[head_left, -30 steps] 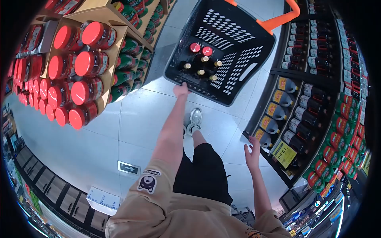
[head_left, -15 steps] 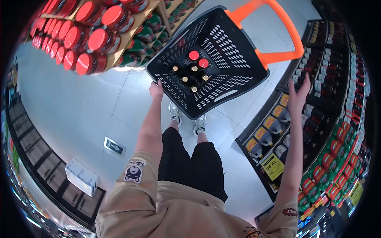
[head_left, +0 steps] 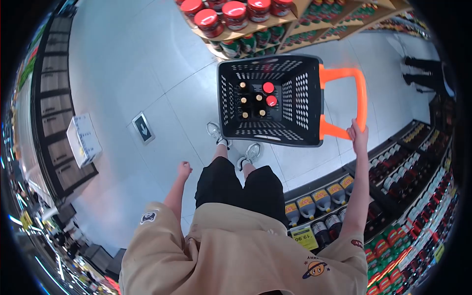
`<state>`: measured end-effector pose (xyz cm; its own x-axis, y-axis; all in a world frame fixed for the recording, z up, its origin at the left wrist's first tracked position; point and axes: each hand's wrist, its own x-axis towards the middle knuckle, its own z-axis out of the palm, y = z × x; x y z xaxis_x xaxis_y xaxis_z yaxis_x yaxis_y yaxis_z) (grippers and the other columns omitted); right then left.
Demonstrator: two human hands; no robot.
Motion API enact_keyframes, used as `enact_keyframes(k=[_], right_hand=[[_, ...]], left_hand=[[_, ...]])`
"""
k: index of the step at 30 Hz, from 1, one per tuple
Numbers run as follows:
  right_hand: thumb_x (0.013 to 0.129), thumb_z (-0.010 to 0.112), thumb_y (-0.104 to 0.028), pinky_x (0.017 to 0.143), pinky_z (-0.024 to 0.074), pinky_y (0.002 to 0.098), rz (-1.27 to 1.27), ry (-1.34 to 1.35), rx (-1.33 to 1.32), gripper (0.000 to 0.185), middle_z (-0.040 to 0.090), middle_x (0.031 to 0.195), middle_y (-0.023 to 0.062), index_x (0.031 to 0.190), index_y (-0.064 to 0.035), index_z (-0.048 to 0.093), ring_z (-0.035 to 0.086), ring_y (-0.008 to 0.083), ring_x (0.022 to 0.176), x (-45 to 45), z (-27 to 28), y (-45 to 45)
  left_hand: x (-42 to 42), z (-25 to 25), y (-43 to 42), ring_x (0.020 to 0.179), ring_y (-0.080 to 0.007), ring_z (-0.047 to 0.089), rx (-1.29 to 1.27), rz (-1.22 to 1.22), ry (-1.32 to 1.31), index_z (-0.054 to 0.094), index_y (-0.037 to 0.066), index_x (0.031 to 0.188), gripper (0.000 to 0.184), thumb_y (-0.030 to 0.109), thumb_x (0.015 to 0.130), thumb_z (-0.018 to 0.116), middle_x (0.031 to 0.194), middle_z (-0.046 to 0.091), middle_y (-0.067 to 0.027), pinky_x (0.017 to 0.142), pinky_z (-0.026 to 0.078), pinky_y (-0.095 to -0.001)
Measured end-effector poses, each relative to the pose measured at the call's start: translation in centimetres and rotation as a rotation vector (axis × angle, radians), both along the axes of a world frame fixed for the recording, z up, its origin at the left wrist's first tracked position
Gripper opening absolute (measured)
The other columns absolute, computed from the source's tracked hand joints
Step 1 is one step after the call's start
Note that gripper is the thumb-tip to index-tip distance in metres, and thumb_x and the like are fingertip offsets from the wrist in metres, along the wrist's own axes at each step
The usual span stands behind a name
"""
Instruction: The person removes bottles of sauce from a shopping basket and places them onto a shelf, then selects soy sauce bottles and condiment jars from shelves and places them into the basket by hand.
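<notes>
In the head view my right hand (head_left: 359, 137) is wrapped round the orange handle (head_left: 362, 96) of a black shopping basket (head_left: 315, 98). The basket has perforated walls and stands in front of my feet. Inside it are several dark bottles (head_left: 259, 98) with gold caps and two red-lidded containers (head_left: 268, 87). My left hand (head_left: 185, 169) hangs over the floor at my side, fingers curled in, with nothing visible in it. It is apart from the basket.
Wooden shelves with red-lidded jars (head_left: 235, 15) stand just beyond the basket. To the right runs a dark shelf with bottles (head_left: 322, 200) and a yellow price tag (head_left: 306, 238). A white box (head_left: 83, 140) stands by the left cabinets. Another person's legs (head_left: 425, 71) show at far right.
My left hand has let go of the basket's rim and dropped to my side. My right hand has left the bottle shelf and taken hold of the orange handle. The basket and view have turned.
</notes>
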<state>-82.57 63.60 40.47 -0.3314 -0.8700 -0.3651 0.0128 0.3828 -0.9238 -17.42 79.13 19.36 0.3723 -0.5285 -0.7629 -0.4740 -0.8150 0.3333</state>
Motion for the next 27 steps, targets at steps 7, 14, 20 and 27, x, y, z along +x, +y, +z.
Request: enact_keyframes(k=[7,14,20,27], right_hand=[[0.088,0.052,-0.014,0.038,0.0239,0.0221,-0.039,-0.050,-0.011,0.023,0.030,0.047,-0.0053,0.068,-0.0089,0.041,0.027,0.0048,0.038,6.1,0.2,3.0],[0.086,0.053,-0.010,0.036,0.0229,0.0222,-0.072,-0.052,-0.032,0.019,0.032,0.050,-0.0048,0.071,-0.0082,0.041,0.029,0.0046,0.038,12.5,-1.1,2.6],[0.086,0.052,-0.008,0.034,0.0214,0.0229,-0.126,-0.074,-0.054,0.021,0.032,0.050,-0.0038,0.070,-0.0074,0.038,0.029,0.0049,0.037,17.2,-1.0,2.9],[0.086,0.053,-0.009,0.035,0.0224,0.0228,-0.223,-0.087,-0.028,0.020,0.033,0.051,-0.0040,0.071,-0.0065,0.039,0.030,0.0043,0.038,21.6,-2.3,4.1]], left_hand=[[-1.3,6.6,6.0,0.063,-0.0205,0.064,0.116,0.252,0.070,0.051,-0.003,0.105,0.032,0.020,0.083,0.045,0.075,0.064,-0.0154,0.057,0.050,-0.0307],[-2.6,7.3,2.5,0.065,-0.0198,0.064,-0.060,0.165,0.146,0.054,0.002,0.105,0.032,0.023,0.083,0.045,0.077,0.065,-0.0133,0.062,0.050,-0.0312],[-1.7,7.6,0.1,0.066,-0.0168,0.061,-0.182,0.101,0.210,0.050,0.000,0.110,0.033,0.023,0.086,0.046,0.080,0.063,-0.0117,0.058,0.047,-0.0275],[0.3,6.1,3.9,0.060,-0.0197,0.063,-0.117,0.267,0.148,0.052,0.000,0.102,0.029,0.021,0.082,0.048,0.074,0.064,-0.0151,0.055,0.050,-0.0304]])
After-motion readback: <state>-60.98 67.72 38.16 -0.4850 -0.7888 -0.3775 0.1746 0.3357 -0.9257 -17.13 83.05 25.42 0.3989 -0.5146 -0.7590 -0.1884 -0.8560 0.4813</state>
